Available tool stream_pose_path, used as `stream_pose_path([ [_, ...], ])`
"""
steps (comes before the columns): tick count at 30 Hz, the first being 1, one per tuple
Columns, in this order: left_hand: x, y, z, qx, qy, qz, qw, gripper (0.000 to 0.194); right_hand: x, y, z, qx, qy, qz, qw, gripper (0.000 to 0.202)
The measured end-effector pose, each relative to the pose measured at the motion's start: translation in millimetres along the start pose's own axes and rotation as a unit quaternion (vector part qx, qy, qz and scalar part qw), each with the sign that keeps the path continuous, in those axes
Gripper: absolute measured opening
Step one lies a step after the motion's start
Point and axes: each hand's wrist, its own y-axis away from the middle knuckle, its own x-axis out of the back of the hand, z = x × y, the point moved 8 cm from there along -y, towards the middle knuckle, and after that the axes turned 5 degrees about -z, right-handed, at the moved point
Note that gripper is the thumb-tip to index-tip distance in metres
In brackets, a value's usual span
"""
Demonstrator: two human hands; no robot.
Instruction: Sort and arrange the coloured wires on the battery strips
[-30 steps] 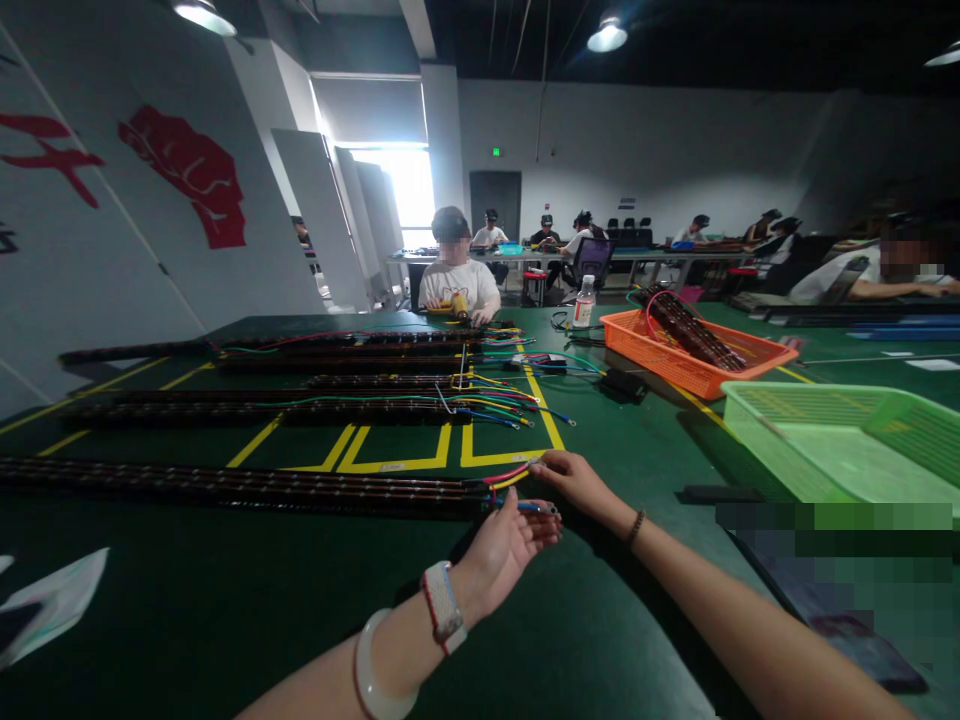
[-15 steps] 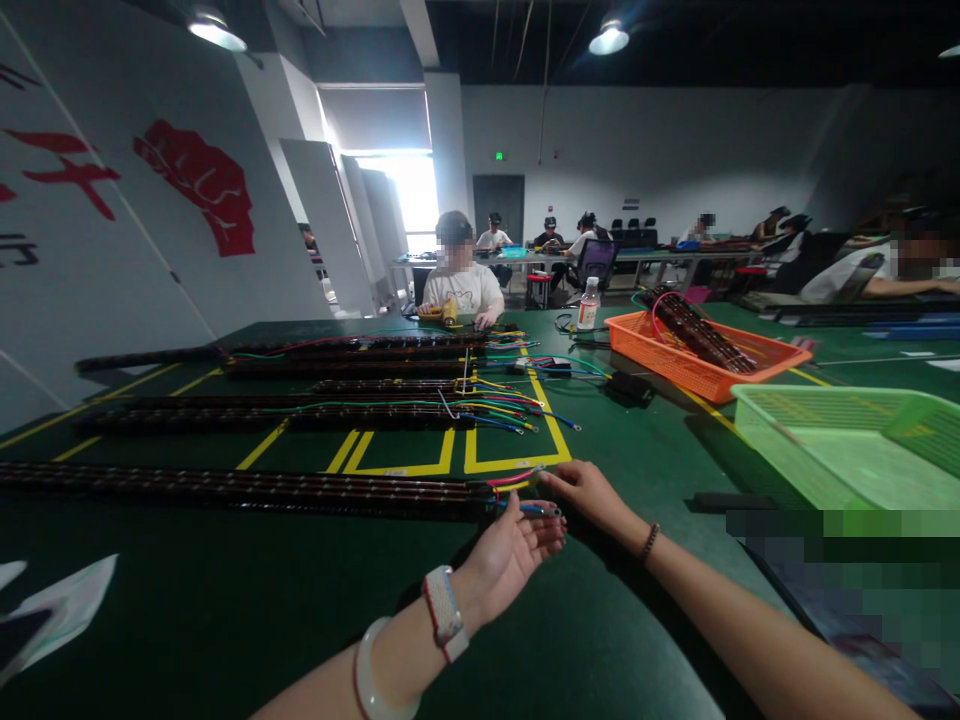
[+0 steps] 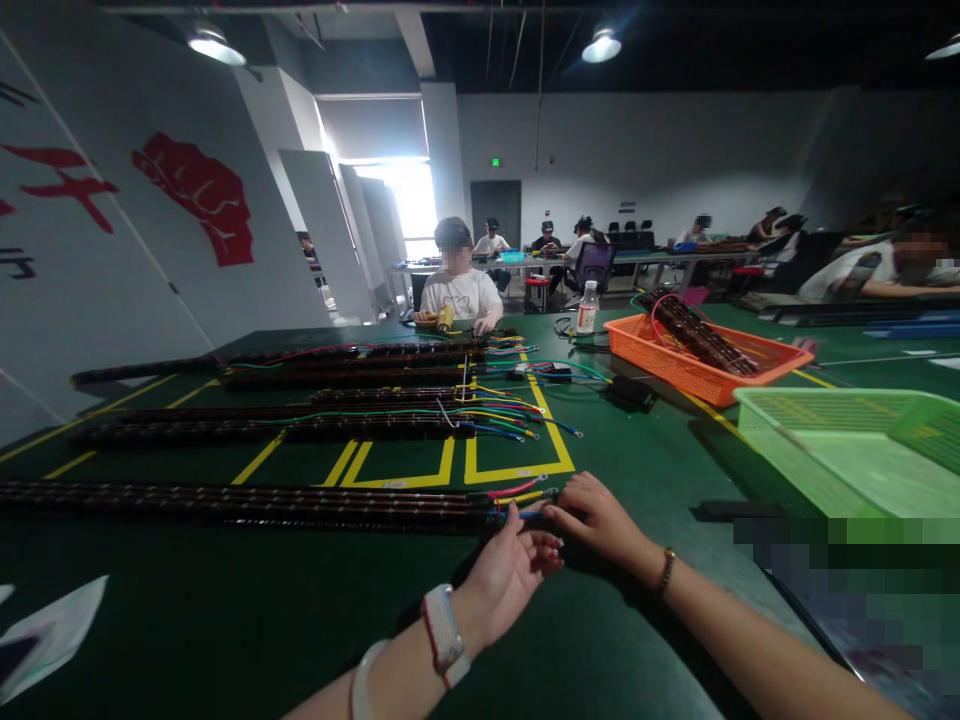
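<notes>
A long dark sleeved cable bundle (image 3: 300, 502) lies across the green table, its red, yellow and blue lead ends pointing right. Palm up beneath the blue lead (image 3: 525, 514) is my left hand (image 3: 510, 575), its thumb by the lead and its fingers loosely curled and apart. Touching the tip of the blue lead, my right hand (image 3: 600, 520) has its thumb and fingers pinched together; the terminal is hidden by the fingers. The red lead (image 3: 517, 489) and the yellow lead (image 3: 521, 498) stick out just above.
More cable bundles (image 3: 292, 425) lie farther back over yellow tape lines. To the right are an orange basket (image 3: 652, 365) holding a bundle, a green basket (image 3: 795, 440) and a black box (image 3: 628, 393). A bottle (image 3: 588, 308) stands near a seated person (image 3: 459, 290) across the table.
My right hand has moved from the red lead's tip slightly right and down to the blue lead's tip. My left hand's fingers have curled a little more.
</notes>
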Motion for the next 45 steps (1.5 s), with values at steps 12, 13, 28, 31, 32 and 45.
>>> stream_pose_path([
  [12, 1.6, -7, -12, 0.020, -0.050, -0.058, 0.997, 0.028, -8, -1, 26, -0.111, 0.090, 0.001, 0.990, 0.039],
  [13, 1.8, -7, -12, 0.020, -0.050, -0.059, 0.997, 0.027, -8, -1, 27, -0.117, 0.091, 0.004, 0.989, 0.038],
  [28, -1.3, -9, -13, 0.004, -0.052, -0.074, 0.996, 0.023, -22, -23, 12, -0.038, 0.001, -0.045, 0.998, 0.033],
  [31, -1.0, -10, -14, 0.014, -0.036, -0.075, 0.996, 0.025, -24, -25, 17, -0.069, -0.023, -0.043, 0.996, 0.029],
  [32, -1.4, -10, -14, 0.017, -0.027, -0.076, 0.997, 0.027, -25, -26, 18, -0.076, -0.032, -0.044, 0.996, 0.029],
  [45, -4.5, -14, -16, 0.030, 0.013, -0.084, 0.996, 0.066, -10, -22, -18, 0.076, 0.081, 0.022, 0.994, 0.022],
])
